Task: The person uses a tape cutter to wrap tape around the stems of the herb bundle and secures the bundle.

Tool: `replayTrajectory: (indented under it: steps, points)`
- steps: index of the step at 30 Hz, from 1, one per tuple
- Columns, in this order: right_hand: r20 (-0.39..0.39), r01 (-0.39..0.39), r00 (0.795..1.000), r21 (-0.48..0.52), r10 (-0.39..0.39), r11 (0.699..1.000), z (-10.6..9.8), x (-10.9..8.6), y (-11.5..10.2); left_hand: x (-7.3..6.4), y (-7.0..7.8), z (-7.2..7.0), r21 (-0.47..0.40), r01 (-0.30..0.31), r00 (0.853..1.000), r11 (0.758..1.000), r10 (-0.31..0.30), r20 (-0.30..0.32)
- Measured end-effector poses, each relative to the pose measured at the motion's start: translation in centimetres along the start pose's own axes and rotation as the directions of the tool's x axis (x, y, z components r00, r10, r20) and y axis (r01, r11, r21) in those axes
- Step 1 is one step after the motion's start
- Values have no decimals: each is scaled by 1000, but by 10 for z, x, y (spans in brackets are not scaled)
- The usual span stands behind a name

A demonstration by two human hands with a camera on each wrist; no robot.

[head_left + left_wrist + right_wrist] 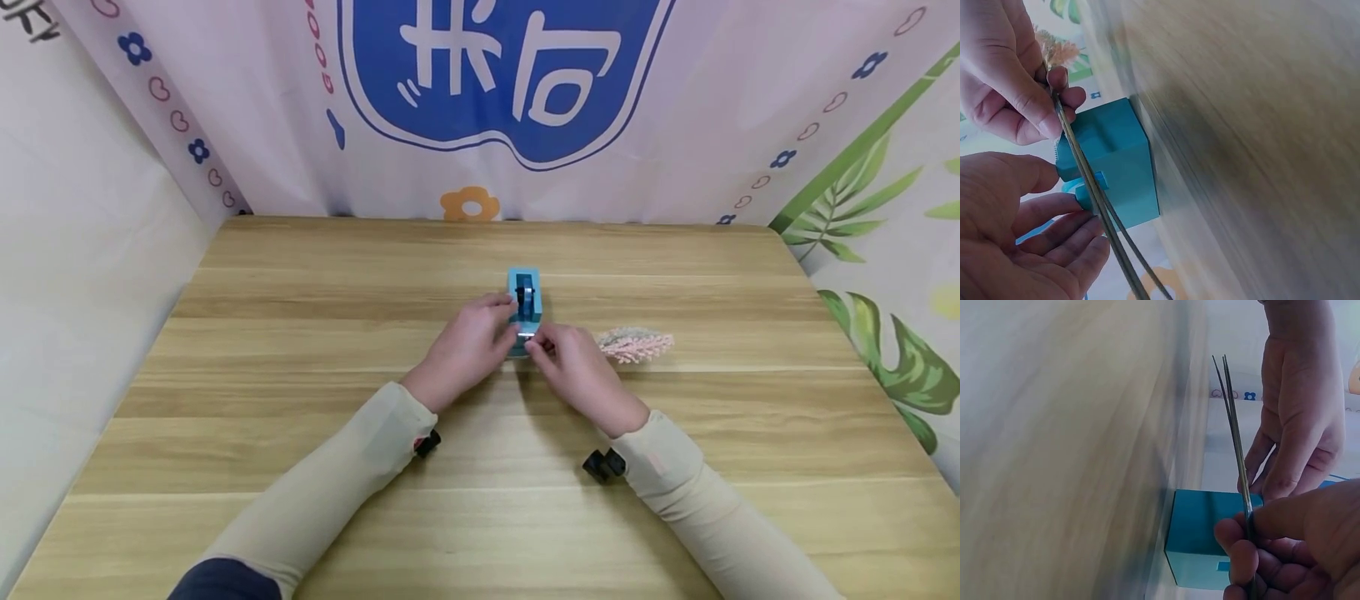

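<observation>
A light blue tape dispenser (528, 277) stands on the table with a roll of tape (527, 297) in it. At its left side is my left hand (465, 340), thumb and forefinger against the dispenser, the other fingers loosely extended in the left wrist view. My right hand (581, 371) pinches the thin stems (1094, 187) of a flower sprig between thumb and fingers, close over the dispenser's near end. The sprig's pink and whitish flower head (637, 344) points right, beyond that hand. Bare stem ends (1225, 381) stick out toward the left hand's side.
The wood-grain table (300, 350) spreads around both hands. A printed cloth (285, 150) with a blue emblem hangs behind its far edge. Leaf-patterned cloth (900, 250) borders the right side, plain white cloth (82, 208) the left. A small black camera sits at each wrist.
</observation>
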State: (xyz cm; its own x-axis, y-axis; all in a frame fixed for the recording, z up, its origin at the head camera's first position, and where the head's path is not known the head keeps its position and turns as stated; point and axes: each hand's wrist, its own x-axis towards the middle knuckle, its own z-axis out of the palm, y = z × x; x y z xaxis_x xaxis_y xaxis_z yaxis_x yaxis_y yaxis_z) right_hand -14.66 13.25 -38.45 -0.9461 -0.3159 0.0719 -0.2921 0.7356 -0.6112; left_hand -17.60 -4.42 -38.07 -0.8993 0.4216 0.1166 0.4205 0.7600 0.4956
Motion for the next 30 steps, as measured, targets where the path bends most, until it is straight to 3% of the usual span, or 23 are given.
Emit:
replayTrajectory:
  steps: [10,15,19,23,26,30]
  points:
    - [6,35,999,0,-35,999,7,-4,5,0,3,-2,-2,18,1000,1000,-17,23]
    - [2,30,1000,13,-30,999,4,-7,4,-3,3,-1,-23,13,1000,1000,-13,-15]
    - [-16,32,999,4,-32,999,0,-12,1,-13,5,1,-46,-44,990,998,37,-133]
    - [-63,36,997,-6,-36,999,-5,-17,-2,-26,11,1,-21,-144,967,989,136,-216]
    - [-95,39,995,10,-38,999,-8,-19,-4,-34,13,1,1,-188,961,982,184,-206]
    - [-116,53,992,33,-49,998,-11,-21,-7,-37,14,1,-4,-195,970,981,192,-152]
